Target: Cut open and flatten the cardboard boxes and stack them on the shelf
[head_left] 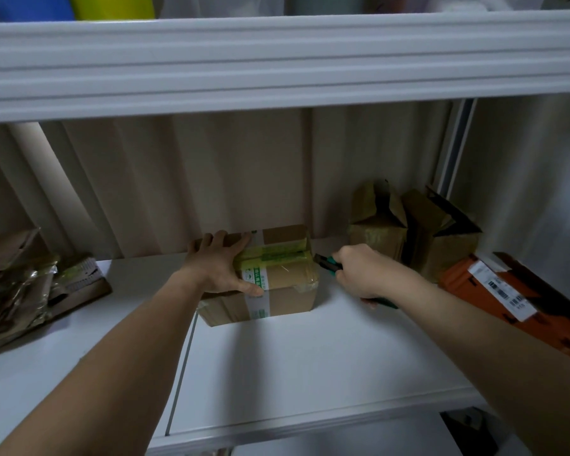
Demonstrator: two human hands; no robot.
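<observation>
A taped brown cardboard box (287,284) with green-printed tape stands on the white shelf (310,363), near its back. My left hand (216,266) lies over the box's left top, fingers spread across it and thumb against the front face. My right hand (366,273) grips a green utility knife (326,262). The knife's dark tip points left, close to the box's upper right edge; contact cannot be made out.
Flattened cardboard pieces (30,291) lie piled at the shelf's left end. Two opened brown boxes (415,235) stand at the back right, and an orange box (520,301) with shipping labels lies in front of them. A thick white upper shelf edge (277,60) overhangs.
</observation>
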